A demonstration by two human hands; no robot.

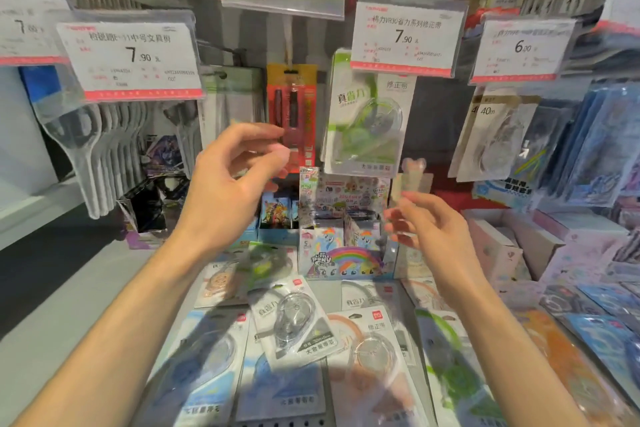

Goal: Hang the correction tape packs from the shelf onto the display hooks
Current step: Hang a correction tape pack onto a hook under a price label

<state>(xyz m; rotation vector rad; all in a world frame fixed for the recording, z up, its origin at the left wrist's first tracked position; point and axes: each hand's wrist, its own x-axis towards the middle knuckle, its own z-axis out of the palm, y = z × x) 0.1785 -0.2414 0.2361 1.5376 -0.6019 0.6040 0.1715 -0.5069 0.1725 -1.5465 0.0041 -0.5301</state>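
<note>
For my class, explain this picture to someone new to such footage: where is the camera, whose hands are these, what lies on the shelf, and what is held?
There is one picture, taken by a camera worn on a person's head, looking forward and down in a stationery shop. No machine is involved; both bare hands belong to that person. The left hand is raised with fingers curled, near a red pack hanging on the display; the blur hides whether it pinches anything. The right hand holds a small pale packet upright. Below, on the grey shelf, lie several loose correction tape packs, not yet hung. One green correction tape pack already hangs under a price tag reading 7.90.
</note>
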